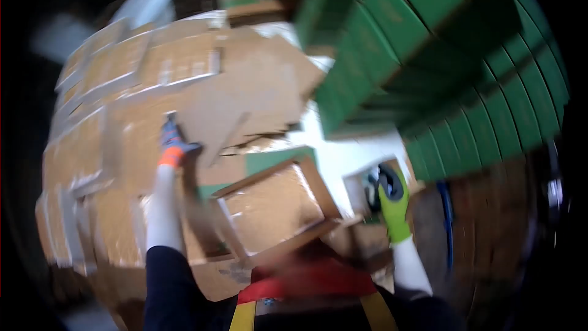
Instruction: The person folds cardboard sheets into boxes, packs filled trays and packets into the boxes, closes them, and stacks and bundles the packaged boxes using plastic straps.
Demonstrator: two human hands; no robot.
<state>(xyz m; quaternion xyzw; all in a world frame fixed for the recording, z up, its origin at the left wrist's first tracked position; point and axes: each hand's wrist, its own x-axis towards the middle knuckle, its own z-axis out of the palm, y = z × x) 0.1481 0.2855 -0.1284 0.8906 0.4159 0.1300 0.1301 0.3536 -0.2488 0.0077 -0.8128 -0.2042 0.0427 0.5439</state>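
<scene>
My left hand, in a blue-grey glove with an orange cuff, reaches over wrapped brown packs. Its fingers stretch forward with the thumb apart; a small pale spot shows at the fingertips, too blurred to name. My right hand, in a yellow-green glove with a grey palm, is curled at a small open-topped white box. Something dark lies by its fingers, and what they hold is not clear. Between my hands, close to my body, an open cardboard box holds a brown pack with a shiny clear wrapping.
Flat cardboard sheets lie beyond the open box on a white surface. Green boxes stand in tall stacks at the right, with a further row behind. A blue strip hangs at the far right.
</scene>
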